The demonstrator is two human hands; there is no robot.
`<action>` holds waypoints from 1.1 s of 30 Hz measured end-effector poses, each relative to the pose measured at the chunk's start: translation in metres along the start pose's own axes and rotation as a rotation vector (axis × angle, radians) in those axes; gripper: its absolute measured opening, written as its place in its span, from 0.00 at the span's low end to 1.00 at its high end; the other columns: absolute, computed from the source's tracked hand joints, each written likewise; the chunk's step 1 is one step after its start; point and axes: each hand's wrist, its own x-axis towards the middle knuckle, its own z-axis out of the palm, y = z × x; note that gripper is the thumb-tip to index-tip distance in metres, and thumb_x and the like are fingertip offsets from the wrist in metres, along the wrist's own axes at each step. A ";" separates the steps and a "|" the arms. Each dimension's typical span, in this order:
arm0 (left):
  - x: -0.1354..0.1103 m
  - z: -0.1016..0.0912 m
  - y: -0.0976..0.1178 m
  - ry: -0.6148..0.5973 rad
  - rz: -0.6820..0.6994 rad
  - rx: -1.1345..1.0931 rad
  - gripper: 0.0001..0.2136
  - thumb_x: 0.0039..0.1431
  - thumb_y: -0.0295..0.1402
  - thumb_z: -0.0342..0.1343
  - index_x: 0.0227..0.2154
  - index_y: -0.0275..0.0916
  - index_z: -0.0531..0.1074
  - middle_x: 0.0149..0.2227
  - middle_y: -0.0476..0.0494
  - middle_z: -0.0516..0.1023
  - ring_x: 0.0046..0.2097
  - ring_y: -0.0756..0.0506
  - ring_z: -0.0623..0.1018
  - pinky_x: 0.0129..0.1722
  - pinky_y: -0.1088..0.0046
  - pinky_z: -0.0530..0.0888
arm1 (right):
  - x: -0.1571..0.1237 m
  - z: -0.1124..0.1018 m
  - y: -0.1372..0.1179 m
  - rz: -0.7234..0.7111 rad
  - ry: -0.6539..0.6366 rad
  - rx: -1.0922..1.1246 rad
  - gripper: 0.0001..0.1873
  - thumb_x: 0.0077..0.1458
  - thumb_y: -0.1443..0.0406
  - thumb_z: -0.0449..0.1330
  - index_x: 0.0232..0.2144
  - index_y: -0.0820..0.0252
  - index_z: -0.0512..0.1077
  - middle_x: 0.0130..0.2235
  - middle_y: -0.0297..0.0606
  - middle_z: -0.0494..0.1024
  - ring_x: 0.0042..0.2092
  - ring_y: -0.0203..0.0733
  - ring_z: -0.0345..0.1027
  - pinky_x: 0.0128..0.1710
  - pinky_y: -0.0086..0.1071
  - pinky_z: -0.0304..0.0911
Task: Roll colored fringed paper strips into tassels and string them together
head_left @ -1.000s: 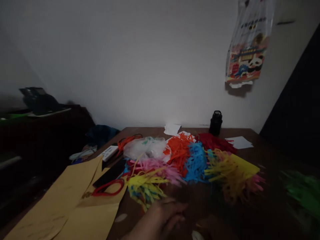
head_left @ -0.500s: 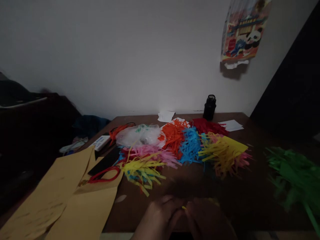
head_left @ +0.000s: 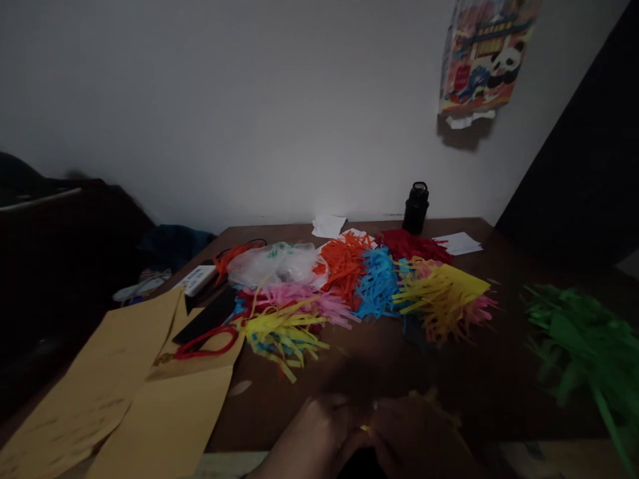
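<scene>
Close together at the table's front edge, my left hand (head_left: pixel 319 429) and my right hand (head_left: pixel 414 432) are both closed, fingertips nearly meeting. Pinched between them is a small end of yellow paper (head_left: pixel 365 428). Faint yellow fringe (head_left: pixel 433 399) shows past my right hand, in shadow; it may belong to the same piece, but my hands hide most of it. Beyond my hands lies a yellow fringed paper tassel (head_left: pixel 284 336) with blue strips under it. A yellow and pink fringed bundle (head_left: pixel 442 296) rests farther right.
Blue (head_left: pixel 378 286), orange (head_left: pixel 345 263) and red (head_left: pixel 412 246) fringed paper lie behind. Green fringe (head_left: pixel 584 339) is at right. Red-handled scissors (head_left: pixel 207 344) rest on brown paper (head_left: pixel 164 412) at left. A plastic bag (head_left: pixel 274 265) and a black bottle (head_left: pixel 416 207) stand farther back.
The camera view has shifted slightly, so the table's things sit a little higher and farther left. My hands stay together on the yellow paper, their fingers slightly moved.
</scene>
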 end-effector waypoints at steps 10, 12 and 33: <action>-0.004 -0.003 0.002 -0.065 -0.418 -0.396 0.09 0.60 0.29 0.51 0.30 0.35 0.76 0.24 0.49 0.76 0.26 0.51 0.76 0.25 0.82 0.70 | -0.017 0.024 0.004 0.058 -0.073 0.093 0.15 0.67 0.68 0.42 0.32 0.56 0.65 0.29 0.34 0.74 0.30 0.38 0.70 0.32 0.28 0.61; -0.004 0.002 0.000 -0.039 -0.403 -0.436 0.08 0.58 0.30 0.52 0.29 0.35 0.75 0.24 0.49 0.74 0.25 0.51 0.75 0.24 0.81 0.69 | -0.018 0.025 0.004 0.073 -0.091 0.116 0.15 0.67 0.67 0.42 0.32 0.56 0.66 0.29 0.35 0.74 0.30 0.39 0.69 0.32 0.28 0.62; -0.018 0.037 -0.033 0.041 -0.450 -0.712 0.25 0.52 0.60 0.55 0.27 0.39 0.70 0.23 0.51 0.71 0.23 0.51 0.69 0.24 0.78 0.67 | -0.022 0.038 0.001 0.125 -0.106 0.354 0.13 0.66 0.57 0.56 0.40 0.61 0.71 0.37 0.35 0.75 0.33 0.35 0.70 0.33 0.33 0.69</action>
